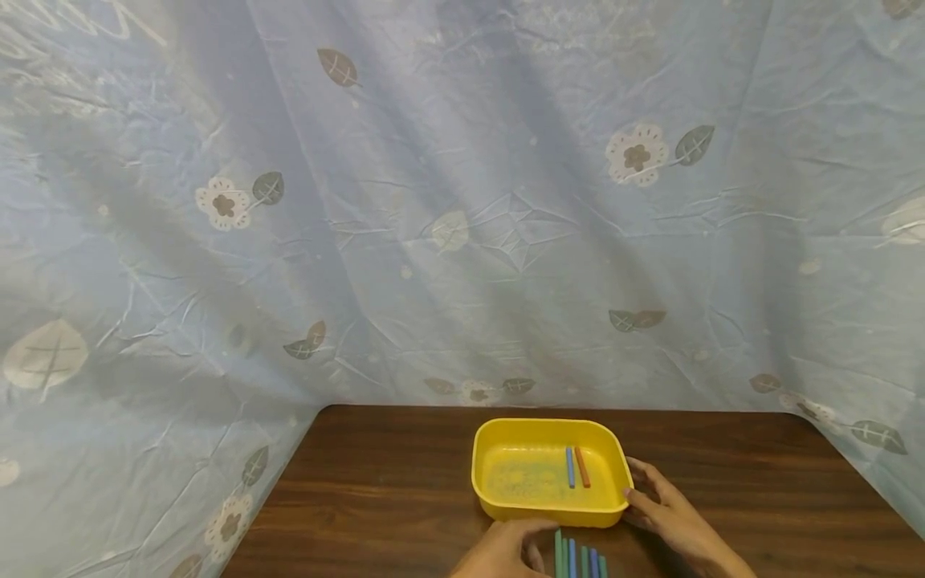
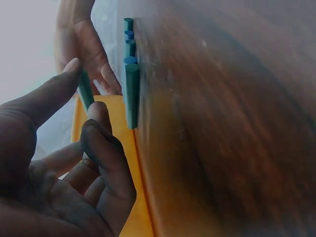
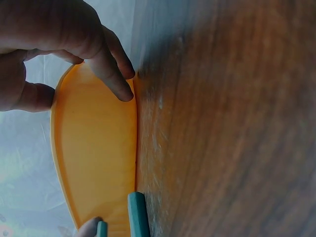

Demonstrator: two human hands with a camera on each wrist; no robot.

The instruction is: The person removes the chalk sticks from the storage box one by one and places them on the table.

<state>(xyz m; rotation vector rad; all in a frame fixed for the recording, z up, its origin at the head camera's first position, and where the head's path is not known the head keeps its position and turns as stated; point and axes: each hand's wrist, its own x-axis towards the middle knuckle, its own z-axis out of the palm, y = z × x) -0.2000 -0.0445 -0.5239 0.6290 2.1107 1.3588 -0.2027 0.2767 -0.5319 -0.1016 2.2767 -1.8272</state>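
While aloft, green stick (image 2: 86, 92) inside left grip (image 2: 59, 192)

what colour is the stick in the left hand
Green; that stick shows best in the left wrist view.

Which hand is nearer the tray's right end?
The right hand: it holds the tray at that end. The left hand is farther off, by the tray's near side, pinching a green stick.

Free tabletop (image 1: 379, 478) left, sticks (image 1: 584, 562) before yellow tray (image 1: 549, 516)
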